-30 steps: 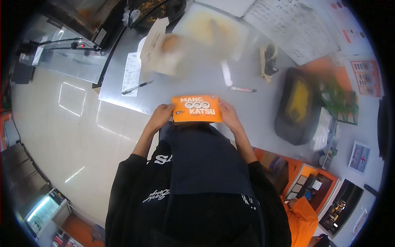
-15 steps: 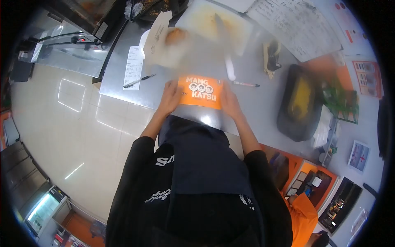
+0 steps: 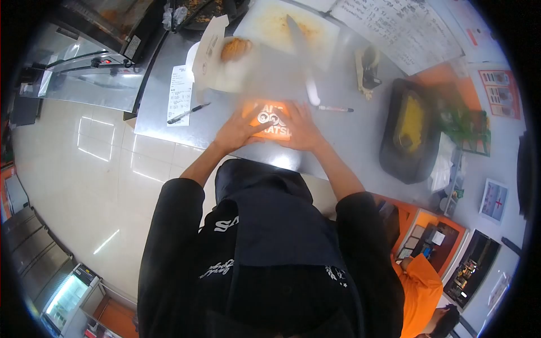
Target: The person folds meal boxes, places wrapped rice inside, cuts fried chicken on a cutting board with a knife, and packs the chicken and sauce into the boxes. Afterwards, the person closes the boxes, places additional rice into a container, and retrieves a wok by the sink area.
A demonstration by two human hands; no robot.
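Orange printed box (image 3: 274, 130) lay on the steel counter (image 3: 225, 143) near its front edge. Left hand (image 3: 239, 128) and right hand (image 3: 300, 127) pressed on its lid, each grip open, fingers spread, neither closed around it. Beyond: open carton (image 3: 209, 53) with browned food (image 3: 235, 49); knife (image 3: 298, 42) partly on the cutting board (image 3: 265, 25).

Left hand (image 3: 235, 132) and right hand (image 3: 300, 128) apparently press the orange box (image 3: 274, 132).
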